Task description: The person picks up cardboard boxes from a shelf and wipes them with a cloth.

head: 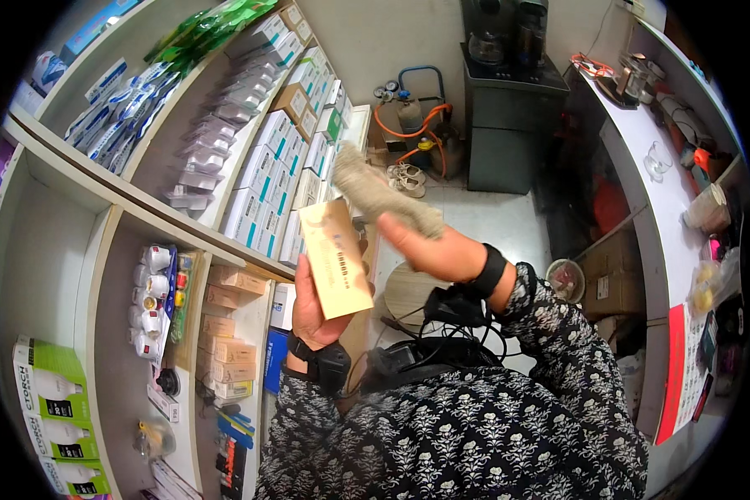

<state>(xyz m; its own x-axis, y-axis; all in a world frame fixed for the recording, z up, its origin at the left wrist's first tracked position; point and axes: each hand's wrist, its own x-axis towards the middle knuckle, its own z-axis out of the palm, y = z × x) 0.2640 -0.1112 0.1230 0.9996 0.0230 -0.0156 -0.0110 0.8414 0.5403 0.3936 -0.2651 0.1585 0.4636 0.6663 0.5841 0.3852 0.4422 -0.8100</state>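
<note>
My left hand (315, 309) grips a yellowish-tan cardboard box (337, 262) that bears printing, its broad face turned up towards me. Just above and to the right of it, my right hand (428, 250) holds a greyish-beige cloth (384, 194), blurred along its far end. The cloth is close to the box's upper corner; I cannot tell whether they touch. On the shelf left of my left hand are stacked several small tan boxes (234, 350), similar in colour.
White boxes (259, 187) and blister packs (215, 131) fill the upper shelves at left. Bulb boxes (53, 387) stand lower left. A round stool (406, 290) and black cables (431, 325) lie before me. A dark cabinet (506, 137) stands ahead; a white counter (650, 206) runs right.
</note>
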